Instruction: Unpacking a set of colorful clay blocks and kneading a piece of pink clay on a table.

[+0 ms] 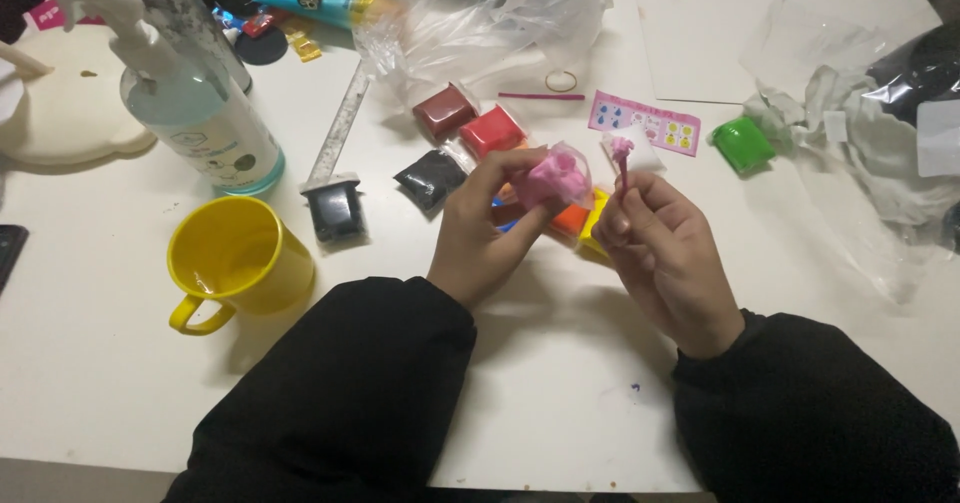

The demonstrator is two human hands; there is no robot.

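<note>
My left hand [490, 228] holds a small clear packet of pink clay [553, 177] above the white table [120, 363]. My right hand [665, 253] pinches a thin pink stick tool [622, 163] upright, its tip carrying a dab of pink clay, just right of the packet. Beneath my hands lie orange [570, 219], yellow [593, 228] and blue clay packets, partly hidden. Dark red [444, 112], red [492, 130] and black [430, 178] packets lie just beyond my left hand.
A yellow mug [235, 263] stands at the left, a clear pump bottle [195, 103] behind it. A metal ruler [338, 128] and black clip [335, 211] lie between. Green clay [743, 144], a pink leaflet [645, 123] and crumpled plastic bags [860, 133] sit right.
</note>
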